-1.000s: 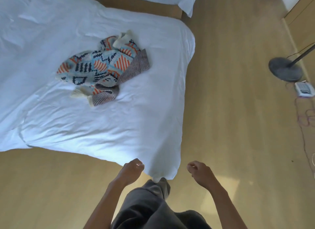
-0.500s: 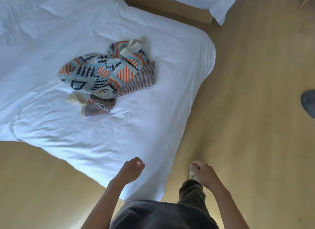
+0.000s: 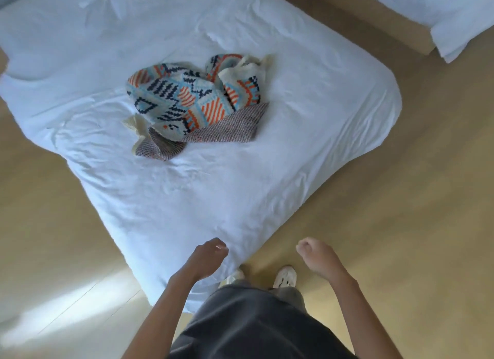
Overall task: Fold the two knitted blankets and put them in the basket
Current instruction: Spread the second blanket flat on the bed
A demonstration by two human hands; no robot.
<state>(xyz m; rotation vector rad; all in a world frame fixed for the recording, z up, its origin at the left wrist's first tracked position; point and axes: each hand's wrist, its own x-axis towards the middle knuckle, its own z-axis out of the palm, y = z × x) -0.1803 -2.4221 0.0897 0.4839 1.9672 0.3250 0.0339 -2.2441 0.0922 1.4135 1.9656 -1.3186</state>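
A crumpled knitted blanket (image 3: pixel 195 102) with orange, blue, navy and cream patterns lies in a heap in the middle of the white bed (image 3: pixel 213 193). Its grey-brown knitted underside shows at the front edge of the heap. I cannot tell whether the heap is one blanket or two. My left hand (image 3: pixel 207 257) hovers over the bed's near corner, fingers curled, holding nothing. My right hand (image 3: pixel 316 255) is a loose fist over the floor, also holding nothing. Both hands are well short of the blanket. No basket is in view.
A second bed with white bedding (image 3: pixel 441 13) stands at the top right, with a wooden strip (image 3: pixel 355 19) between the two beds. Light wooden floor (image 3: pixel 414 198) surrounds the bed. My feet in pale shoes (image 3: pixel 284 277) stand at the bed's corner.
The view has swung left and moved closer to the bed. The fan base and cables at the right have left the view. Both hands stay curled and hold nothing.
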